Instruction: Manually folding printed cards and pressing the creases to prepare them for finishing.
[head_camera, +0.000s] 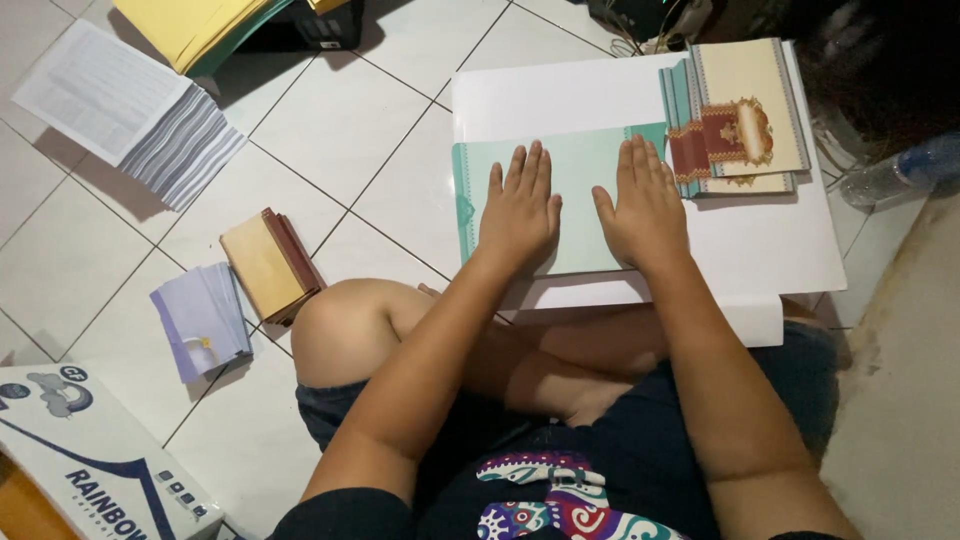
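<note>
Seated cross-legged on white floor tiles (340, 130), with a white board (560, 95) laid across the lap and floor as a work surface. On that board, a pale green card sheet (575, 190), lying flat toward its left half. Left hand (518, 212) pressed palm-down on the green sheet, fingers straight and held close together, thumb slightly out. Right hand (645, 208) flat just beside it on the same sheet, fingers likewise together, thumb angled toward the left hand. Nothing pinched or gripped by either.

Touching the green sheet's right edge, on the board's far right corner: a stack of cream and green cards with a red and gold ornament (740, 125). Left of the board, on the tiles: a tan and maroon card stack (268, 265), a lilac paper bundle (203, 318) just beside it, and further up a printed paper stack (120, 105). Yellow folders (195, 25) at the top edge. Clear plastic bottle (895, 170) right of the board.
</note>
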